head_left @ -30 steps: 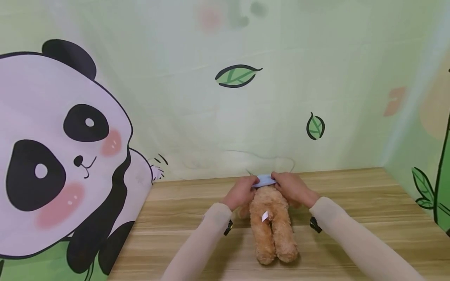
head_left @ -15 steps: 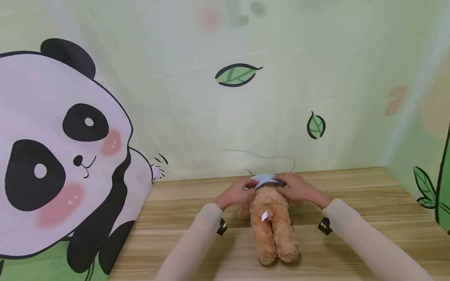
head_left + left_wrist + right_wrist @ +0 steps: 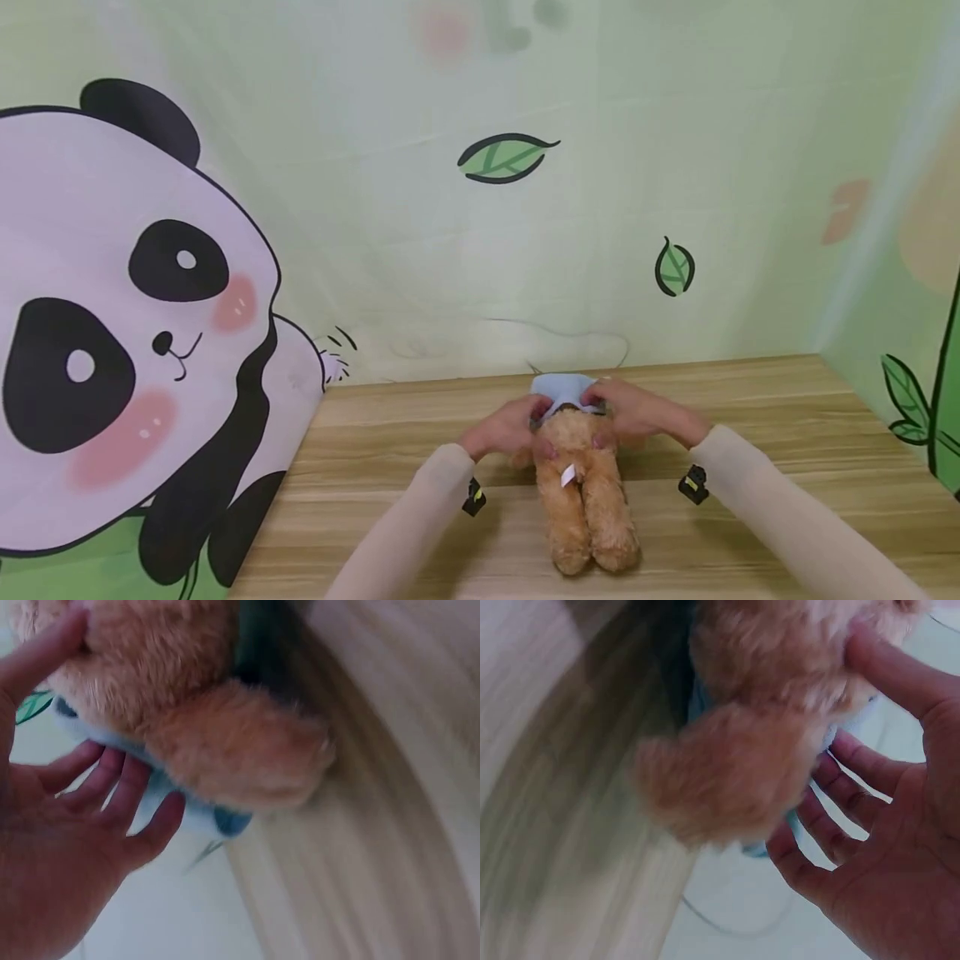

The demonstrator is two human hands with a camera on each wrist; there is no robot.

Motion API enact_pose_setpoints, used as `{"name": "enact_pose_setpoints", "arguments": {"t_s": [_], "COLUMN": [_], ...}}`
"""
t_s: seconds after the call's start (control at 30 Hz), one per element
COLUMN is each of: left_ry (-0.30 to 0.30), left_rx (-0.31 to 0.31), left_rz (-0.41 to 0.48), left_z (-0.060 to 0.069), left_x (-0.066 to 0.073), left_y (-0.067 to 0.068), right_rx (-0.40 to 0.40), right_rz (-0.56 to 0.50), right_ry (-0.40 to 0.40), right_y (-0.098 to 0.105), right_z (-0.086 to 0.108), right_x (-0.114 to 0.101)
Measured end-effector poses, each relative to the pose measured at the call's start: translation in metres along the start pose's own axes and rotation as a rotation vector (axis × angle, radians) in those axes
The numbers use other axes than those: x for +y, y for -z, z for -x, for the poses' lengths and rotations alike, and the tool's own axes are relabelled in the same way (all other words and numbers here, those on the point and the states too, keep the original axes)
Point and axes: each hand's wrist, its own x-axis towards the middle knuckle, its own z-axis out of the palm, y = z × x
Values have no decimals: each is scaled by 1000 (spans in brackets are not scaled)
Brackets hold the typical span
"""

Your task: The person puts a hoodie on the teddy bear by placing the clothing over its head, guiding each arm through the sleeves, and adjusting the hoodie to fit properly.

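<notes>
A brown teddy bear [image 3: 576, 433] lies on the wooden table with its legs toward me and a small white tag on its rump. At its upper end a light blue cloth garment [image 3: 562, 389] covers the head area. My left hand [image 3: 504, 430] holds the garment's left edge, the fingertips hooked at the cloth and the thumb on the bear's back. On the other side my right hand [image 3: 643, 412] does likewise. Beside the fingers, furry bear arms [image 3: 240, 750] show in both wrist views. The bear's face is hidden.
The wooden table [image 3: 390, 467] meets a pale green printed backdrop [image 3: 420, 250] just behind the garment. A large panda picture [image 3: 202, 333] stands along the left side. Black wrist cameras sit under both sleeves.
The hands shifted down and outward from the cloth's top to its sides. More of the blue garment now shows, and its lower edge lies nearer the bear's back.
</notes>
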Motion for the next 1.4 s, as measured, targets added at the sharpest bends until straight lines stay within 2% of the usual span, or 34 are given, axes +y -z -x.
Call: {"name": "enact_pose_setpoints", "arguments": {"t_s": [0.13,0.23,0.37,0.43,0.63,0.8,0.93,1.03,1.13,1.23,1.3,1.4], "left_ry": [-24,-65,-123,-154,-228,-266,-285,-272,-219,-170,-171,-215], "left_rx": [56,96,133,147,222,263,270,280,294,302,303,308], "left_rz": [-33,-80,-158,-235,-437,-502,-562,-546,-448,-379,-388,-425], "left_z": [-3,-3,1,3,9,11,9,8,7,8,10,12], "left_x": [-3,-4,-4,-3,2,4,4,5,4,3,2,1], "left_y": [-15,-21,-25,-27,-32,-39,-44,-46,-45,-43,-42,-42], "right_rx": [6,32,136,191,298,355,409,450,479,489,491,489], "right_rz": [13,24,94,137,282,362,372,357,332,331,344,360], "right_ry": [12,76,161,178,182,193,179,122,74,70,86,111], "right_y": [-11,-19,-30,-34,-48,-60,-69,-72,-71,-69,-67,-64], "right_z": [0,3,7,9,13,15,16,17,19,22,23,25], "right_x": [-1,4,10,10,1,-2,-2,-2,-3,-5,-5,-6]}}
